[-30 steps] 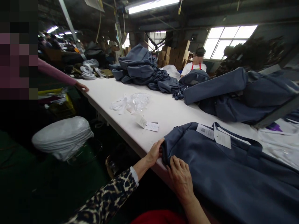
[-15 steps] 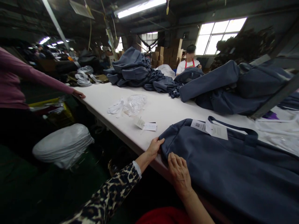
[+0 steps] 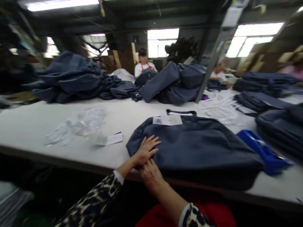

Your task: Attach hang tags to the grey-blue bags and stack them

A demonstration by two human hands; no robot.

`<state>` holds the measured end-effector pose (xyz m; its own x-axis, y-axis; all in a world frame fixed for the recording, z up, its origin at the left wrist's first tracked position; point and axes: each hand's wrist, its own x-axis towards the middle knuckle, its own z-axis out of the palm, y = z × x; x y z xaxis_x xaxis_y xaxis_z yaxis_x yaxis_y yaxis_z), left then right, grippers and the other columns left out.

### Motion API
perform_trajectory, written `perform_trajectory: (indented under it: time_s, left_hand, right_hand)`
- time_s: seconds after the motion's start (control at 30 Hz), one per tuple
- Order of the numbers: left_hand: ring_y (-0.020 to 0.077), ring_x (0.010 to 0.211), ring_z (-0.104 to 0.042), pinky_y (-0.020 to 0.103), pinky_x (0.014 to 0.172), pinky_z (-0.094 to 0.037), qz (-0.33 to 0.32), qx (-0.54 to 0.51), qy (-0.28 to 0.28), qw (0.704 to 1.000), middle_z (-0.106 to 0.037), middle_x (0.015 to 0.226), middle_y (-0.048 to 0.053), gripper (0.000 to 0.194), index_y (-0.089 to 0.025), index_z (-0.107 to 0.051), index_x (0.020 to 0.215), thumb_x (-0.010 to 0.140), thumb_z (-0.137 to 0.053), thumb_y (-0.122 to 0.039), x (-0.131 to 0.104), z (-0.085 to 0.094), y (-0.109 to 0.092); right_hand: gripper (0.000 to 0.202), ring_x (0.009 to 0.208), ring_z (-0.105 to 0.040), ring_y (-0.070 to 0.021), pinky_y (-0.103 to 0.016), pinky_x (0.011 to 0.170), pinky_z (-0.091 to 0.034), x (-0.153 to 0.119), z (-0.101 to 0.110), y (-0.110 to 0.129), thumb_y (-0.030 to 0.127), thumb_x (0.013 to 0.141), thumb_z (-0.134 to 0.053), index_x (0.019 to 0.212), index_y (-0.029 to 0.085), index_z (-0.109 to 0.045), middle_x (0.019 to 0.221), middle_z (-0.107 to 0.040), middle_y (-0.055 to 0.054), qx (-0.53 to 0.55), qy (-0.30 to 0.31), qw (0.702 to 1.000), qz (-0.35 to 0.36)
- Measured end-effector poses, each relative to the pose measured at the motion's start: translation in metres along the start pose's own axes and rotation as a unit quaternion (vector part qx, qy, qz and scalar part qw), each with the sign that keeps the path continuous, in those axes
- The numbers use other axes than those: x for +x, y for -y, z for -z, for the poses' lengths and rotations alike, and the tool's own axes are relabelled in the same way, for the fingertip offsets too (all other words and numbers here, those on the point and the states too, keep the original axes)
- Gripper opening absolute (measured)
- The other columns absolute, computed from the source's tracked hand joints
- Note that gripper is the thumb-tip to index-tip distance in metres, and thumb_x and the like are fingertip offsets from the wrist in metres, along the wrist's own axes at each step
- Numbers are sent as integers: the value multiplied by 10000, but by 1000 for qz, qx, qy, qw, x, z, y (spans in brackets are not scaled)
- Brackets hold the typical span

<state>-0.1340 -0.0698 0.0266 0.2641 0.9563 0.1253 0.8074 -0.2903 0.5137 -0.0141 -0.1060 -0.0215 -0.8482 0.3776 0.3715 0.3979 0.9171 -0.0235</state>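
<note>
A dark blue bag (image 3: 201,146) lies on the white table (image 3: 94,154) with its handle (image 3: 181,112) at the back. White tags (image 3: 169,120) rest on its upper edge. My left hand (image 3: 147,149) lies on the bag's left end, fingers spread. Just below it, my right hand (image 3: 151,173) is at the bag's lower left edge, its fingers curled and partly hidden under my left hand; what they hold, if anything, cannot be made out.
Left of the bag are a loose tag (image 3: 115,139) and crumpled clear plastic (image 3: 91,119). A blue tape dispenser (image 3: 262,153) sits to the right. Bag piles (image 3: 68,77) line the back, near a metal post (image 3: 213,60). People stand beyond.
The view has swung right. My left hand has gone from gripping the bag's corner to lying spread on its front. My right hand has moved in beneath it, fingers now curled.
</note>
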Motion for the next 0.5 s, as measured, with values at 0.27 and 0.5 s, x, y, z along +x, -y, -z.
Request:
perform_trajectory:
  time_s: [0.27, 0.5]
  left_hand:
    - [273, 1483, -186, 563, 1192, -92, -72, 243, -10, 967, -195, 1612, 24, 593, -311, -287, 1511, 950, -403, -464, -3, -29, 33]
    - [290, 1476, -213, 554, 1197, -95, -109, 298, -48, 947, -196, 1613, 29, 679, -330, -224, 1530, 903, -444, -469, -9, -44, 43]
  right_hand:
    - [353, 1033, -610, -192, -334, 844, -484, -41, 152, -117, 418, 972, -480, 1289, 287, -566, 1186, -669, -23, 9, -23, 993, -116]
    - [673, 1414, -285, -387, -666, 1087, -227, -179, 129, -199, 621, 906, -476, 1442, 216, -439, 1536, -358, -178, -78, 87, 920, -373]
